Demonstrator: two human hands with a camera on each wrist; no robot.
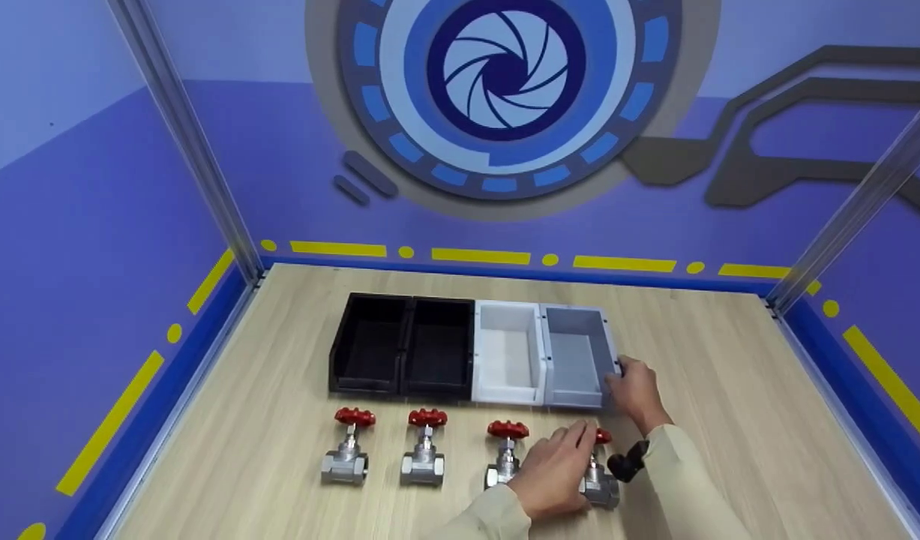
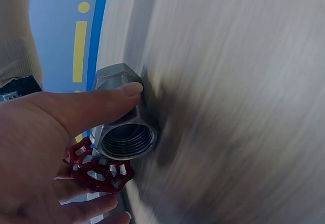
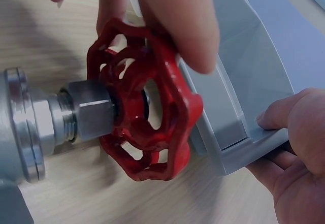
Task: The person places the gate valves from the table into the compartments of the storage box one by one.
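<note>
My left hand (image 1: 553, 469) grips the rightmost valve (image 1: 600, 487). In the left wrist view its thumb presses on the steel body (image 2: 119, 76), above the threaded opening, and its fingers reach around the red handwheel (image 2: 99, 170). The right wrist view shows fingertips of that hand at the handwheel (image 3: 144, 102) close up. At the right end of the bin row, my right hand (image 1: 639, 390) holds the side wall of the grey bin (image 1: 576, 394). Its thumb lies inside the wall, with the fingers underneath and outside (image 3: 304, 137).
Left of the grey bin, a white bin (image 1: 508, 395) and two black bins (image 1: 439, 386) stand side by side. Three more red-wheeled valves stand in a row before them: left (image 1: 346, 466), middle (image 1: 423, 466) and one beside my left hand (image 1: 502, 472). Patterned walls enclose the wooden table (image 1: 280, 420).
</note>
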